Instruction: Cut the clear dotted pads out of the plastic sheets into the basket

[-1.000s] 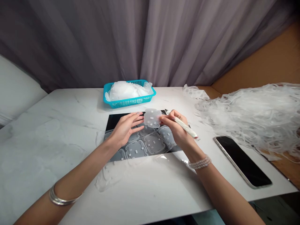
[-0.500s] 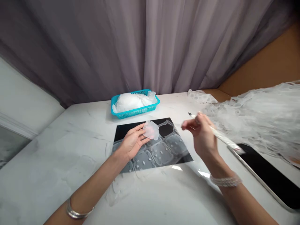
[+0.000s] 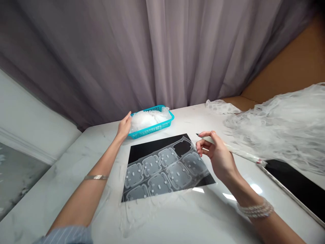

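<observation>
My left hand (image 3: 124,126) reaches out to the left end of a blue basket (image 3: 154,127) and touches the heap of translucent white pieces (image 3: 144,119) in it. Its fingertips blend into the heap, so its grip is unclear. My right hand (image 3: 218,156) is closed on a white pen-shaped knife (image 3: 238,152), with the tip pointing left above the far right corner of a black mat (image 3: 152,146). A translucent moulded sheet (image 3: 162,167) of square pads with small white tabs lies on the mat. One cell (image 3: 182,147) at its far right is empty.
A large pile of translucent trimmings (image 3: 281,125) fills the right side of the white marble table (image 3: 177,217). A dark phone (image 3: 296,184) lies at the right, near the knife's end. A grey curtain (image 3: 162,51) hangs behind, with brown board (image 3: 294,67) at the right.
My left hand carried the cut-out translucent pad from the mat to the blue basket. My right hand lifted away from the sheet with the knife. The view swung left and up.
</observation>
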Available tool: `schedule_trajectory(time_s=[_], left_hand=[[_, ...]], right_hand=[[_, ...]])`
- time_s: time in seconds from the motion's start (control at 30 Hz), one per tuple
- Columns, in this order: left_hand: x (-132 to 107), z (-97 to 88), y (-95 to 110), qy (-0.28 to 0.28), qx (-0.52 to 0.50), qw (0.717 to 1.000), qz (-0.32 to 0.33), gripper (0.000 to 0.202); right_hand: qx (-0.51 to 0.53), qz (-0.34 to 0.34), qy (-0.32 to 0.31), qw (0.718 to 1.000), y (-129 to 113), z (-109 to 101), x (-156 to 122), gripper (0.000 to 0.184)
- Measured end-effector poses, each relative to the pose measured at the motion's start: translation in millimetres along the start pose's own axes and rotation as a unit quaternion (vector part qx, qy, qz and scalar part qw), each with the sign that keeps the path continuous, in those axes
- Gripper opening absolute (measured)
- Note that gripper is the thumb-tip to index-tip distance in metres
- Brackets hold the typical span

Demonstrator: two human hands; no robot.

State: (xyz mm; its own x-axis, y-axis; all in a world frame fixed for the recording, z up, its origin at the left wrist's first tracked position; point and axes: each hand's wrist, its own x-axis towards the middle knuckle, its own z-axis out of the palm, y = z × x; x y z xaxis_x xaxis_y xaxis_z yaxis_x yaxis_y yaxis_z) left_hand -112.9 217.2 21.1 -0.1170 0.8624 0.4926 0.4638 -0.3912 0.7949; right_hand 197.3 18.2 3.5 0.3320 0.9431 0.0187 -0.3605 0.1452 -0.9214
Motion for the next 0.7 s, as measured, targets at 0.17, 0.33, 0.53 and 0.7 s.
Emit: schedule_trajectory(time_s=[0.17,0.33,0.53,0.7], left_hand=[[-48.9,2.5,15.8,0.002,0.020,1.000,0.016,0.044],[-134.8,33.8,60.1,-0.352,0.036,0.928,0.121,0.039],[-181.4,77.2,72.0,-0.479,0.033,0.865,0.147,0.043],[-171.6,88.1,61.8,-0.425,0.086,0.889,0.146,0.049]], right_hand=[[-0.004,-0.023,0.040,0.999,-4.4,-3.8,1.4,0.039],[-0.045,-0.072,0.070,0.994,-7.0,-6.2,3.9,0.028],[-0.082,-0.112,0.067,0.988,-3.2,-12.8,4.4,0.026],[-0.154,-0.112,0.030,0.981,0.7,-21.9,-6.6,0.026]])
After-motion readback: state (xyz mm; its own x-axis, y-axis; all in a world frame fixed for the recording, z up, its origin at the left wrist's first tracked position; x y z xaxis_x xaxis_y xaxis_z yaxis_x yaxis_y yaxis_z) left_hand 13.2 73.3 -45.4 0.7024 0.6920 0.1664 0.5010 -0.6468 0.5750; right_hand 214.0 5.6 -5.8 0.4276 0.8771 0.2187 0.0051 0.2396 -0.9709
